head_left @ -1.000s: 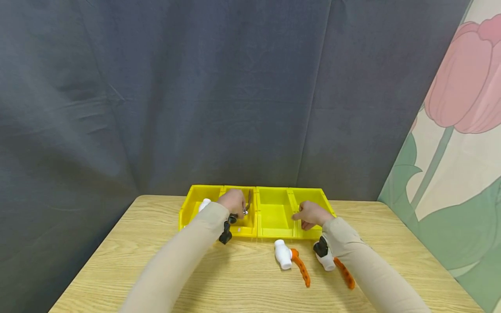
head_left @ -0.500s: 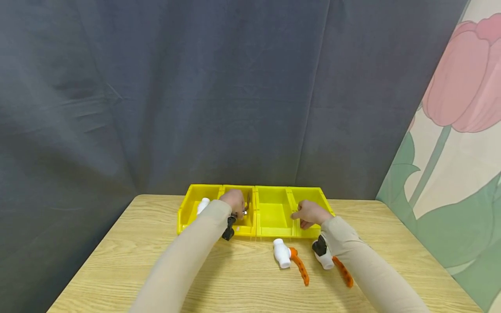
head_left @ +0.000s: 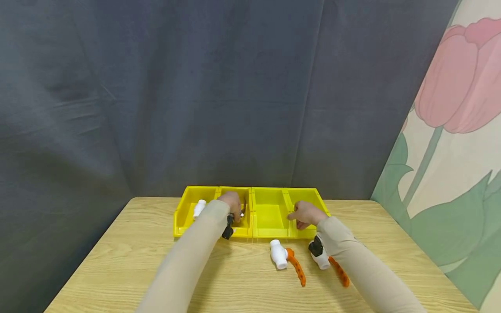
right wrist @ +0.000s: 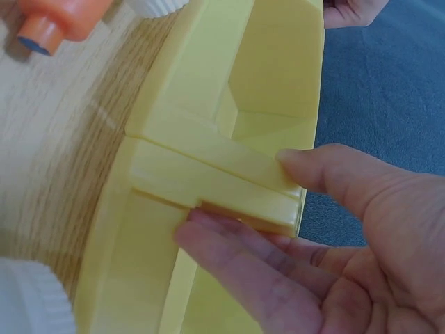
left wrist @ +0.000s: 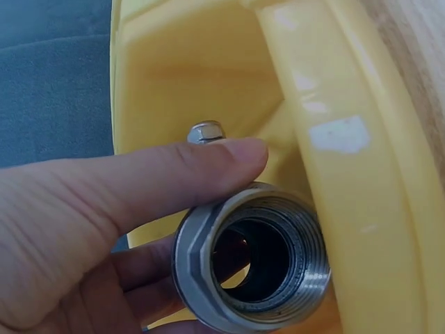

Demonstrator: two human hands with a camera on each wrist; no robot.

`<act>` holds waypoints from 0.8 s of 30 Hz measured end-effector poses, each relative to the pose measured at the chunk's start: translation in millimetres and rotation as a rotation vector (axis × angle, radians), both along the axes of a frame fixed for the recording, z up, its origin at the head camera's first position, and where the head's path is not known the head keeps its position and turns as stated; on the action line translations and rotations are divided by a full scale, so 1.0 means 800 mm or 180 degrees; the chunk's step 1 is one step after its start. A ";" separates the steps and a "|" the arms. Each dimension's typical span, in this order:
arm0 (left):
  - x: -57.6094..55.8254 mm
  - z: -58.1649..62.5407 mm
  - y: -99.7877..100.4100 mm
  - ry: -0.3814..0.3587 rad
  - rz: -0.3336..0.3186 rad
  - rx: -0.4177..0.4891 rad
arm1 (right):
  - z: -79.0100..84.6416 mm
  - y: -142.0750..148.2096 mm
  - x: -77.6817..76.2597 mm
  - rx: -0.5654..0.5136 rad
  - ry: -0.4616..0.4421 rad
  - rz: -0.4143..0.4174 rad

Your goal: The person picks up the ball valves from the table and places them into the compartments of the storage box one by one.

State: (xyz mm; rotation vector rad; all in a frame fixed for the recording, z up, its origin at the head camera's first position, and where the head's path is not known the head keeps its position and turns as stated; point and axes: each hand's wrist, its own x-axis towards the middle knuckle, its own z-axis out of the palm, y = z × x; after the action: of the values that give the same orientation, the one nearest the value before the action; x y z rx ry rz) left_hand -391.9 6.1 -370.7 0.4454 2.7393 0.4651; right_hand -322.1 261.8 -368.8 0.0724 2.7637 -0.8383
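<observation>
Four bins (head_left: 272,215); three white valves (head_left: 278,255), two partly hidden. Left hand (head_left: 232,203) grips one metal valve (left wrist: 201,261), far end obscured; right hand (head_left: 309,213) pinches adjoining bin walls (right wrist: 222,170).

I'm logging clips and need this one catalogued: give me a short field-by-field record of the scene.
left hand: grips threaded metal fitting at second bin from left
right hand: pinches adjoining walls of two rightmost bins
yellow bins: four, side by side
leftmost bin: white part inside
table: left valve and right valve, white with orange handles; right one partly hidden by wrist
backdrop: dark curtain
</observation>
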 end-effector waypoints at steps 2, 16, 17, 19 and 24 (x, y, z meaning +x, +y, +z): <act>-0.002 -0.002 0.001 -0.0011 0.0007 -0.0022 | -0.001 0.000 0.000 0.0002 -0.0006 -0.0018; 0.004 0.000 0.008 0.0040 0.0103 -0.0436 | -0.001 -0.001 -0.002 0.0026 -0.0022 -0.0011; 0.005 0.001 0.008 0.0045 0.0108 -0.0440 | -0.001 -0.001 -0.003 0.0031 -0.0016 -0.0011; 0.005 0.001 0.008 0.0039 0.0100 -0.0462 | -0.001 -0.001 -0.003 0.0031 -0.0015 -0.0016; 0.004 -0.004 0.011 0.0046 0.0099 -0.0510 | -0.001 0.000 -0.001 0.0022 -0.0025 -0.0023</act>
State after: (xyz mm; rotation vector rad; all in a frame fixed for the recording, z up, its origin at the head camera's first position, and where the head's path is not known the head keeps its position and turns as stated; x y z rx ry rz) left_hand -389.0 14.5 -373.8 0.3669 2.7740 0.2481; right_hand -323.3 261.5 -370.0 0.0868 2.7609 -0.8285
